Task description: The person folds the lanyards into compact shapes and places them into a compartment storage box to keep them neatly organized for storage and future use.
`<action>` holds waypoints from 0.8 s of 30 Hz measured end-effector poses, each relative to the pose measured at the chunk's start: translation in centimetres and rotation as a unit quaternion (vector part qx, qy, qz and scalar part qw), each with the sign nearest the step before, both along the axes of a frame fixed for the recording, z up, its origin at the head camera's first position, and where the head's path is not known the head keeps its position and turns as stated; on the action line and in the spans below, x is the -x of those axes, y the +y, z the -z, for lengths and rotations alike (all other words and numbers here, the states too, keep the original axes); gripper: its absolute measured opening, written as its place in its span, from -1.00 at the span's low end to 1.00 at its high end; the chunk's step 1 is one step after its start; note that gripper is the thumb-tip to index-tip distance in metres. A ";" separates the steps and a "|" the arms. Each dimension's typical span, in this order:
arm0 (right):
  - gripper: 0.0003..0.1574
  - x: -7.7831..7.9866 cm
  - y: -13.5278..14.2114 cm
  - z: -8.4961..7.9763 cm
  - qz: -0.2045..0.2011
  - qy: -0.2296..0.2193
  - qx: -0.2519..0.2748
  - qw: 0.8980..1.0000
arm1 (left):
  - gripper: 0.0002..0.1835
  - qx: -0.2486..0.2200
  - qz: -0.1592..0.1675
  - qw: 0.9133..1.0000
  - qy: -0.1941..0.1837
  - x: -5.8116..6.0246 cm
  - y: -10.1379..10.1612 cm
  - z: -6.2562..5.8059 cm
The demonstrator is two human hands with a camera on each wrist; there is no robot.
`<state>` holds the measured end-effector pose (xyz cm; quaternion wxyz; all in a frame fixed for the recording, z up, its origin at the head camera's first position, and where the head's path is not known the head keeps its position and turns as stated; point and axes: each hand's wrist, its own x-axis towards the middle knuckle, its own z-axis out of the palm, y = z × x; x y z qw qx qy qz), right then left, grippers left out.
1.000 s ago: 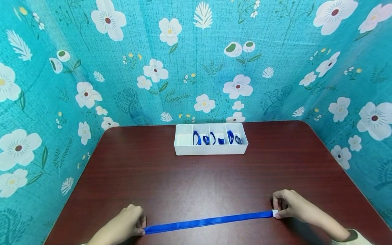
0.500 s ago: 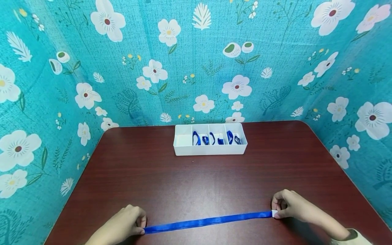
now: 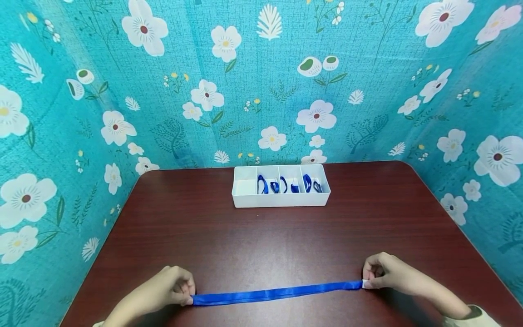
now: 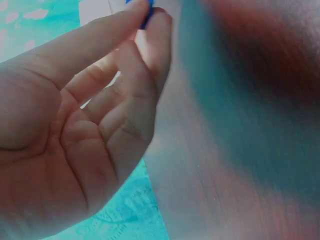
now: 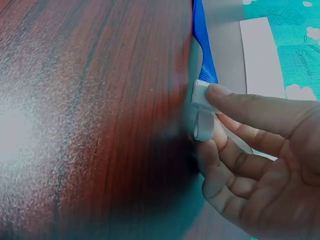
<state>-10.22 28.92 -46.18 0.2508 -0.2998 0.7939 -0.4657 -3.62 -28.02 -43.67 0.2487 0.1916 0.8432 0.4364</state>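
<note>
A blue lanyard stretches nearly straight between both hands over the near part of the table. My left hand pinches its left end between thumb and fingertips; in the left wrist view only a bit of blue strap shows at the fingertips. At the other end, my right hand pinches the white plastic end piece. A pale translucent loop hangs from that piece, close to the fingertips. The strap twists slightly near the white piece.
A white tray with several compartments stands at the back of the dark red-brown table. Blue coiled straps lie in its three right compartments; the leftmost holds nothing. A turquoise flowered cloth surrounds the table.
My left hand has moved slightly up and away from me, bringing the lanyard's left end with it. The right hand stays almost where it was, still pinching the white piece.
</note>
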 end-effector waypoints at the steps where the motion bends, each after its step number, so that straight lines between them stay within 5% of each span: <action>1: -0.88 0.0 0.0 0.0 -0.003 -0.005 0.008 1.000 | -0.87 -0.014 0.002 1.000 0.005 0.1 -0.2 0.0; 7: -0.94 0.3 0.4 0.1 -0.004 -0.033 0.032 0.999 | -0.95 -0.075 0.007 0.997 0.022 0.8 -1.1 -0.1; 15: -0.97 0.5 0.5 -0.3 -0.008 -0.078 0.071 0.994 | -0.88 -0.095 -0.017 0.995 0.011 1.2 -1.5 -0.3; 24: -0.89 0.8 0.7 -1.0 0.010 -0.108 0.088 0.990 | -0.83 -0.118 -0.062 0.990 -0.039 2.1 -2.1 -0.9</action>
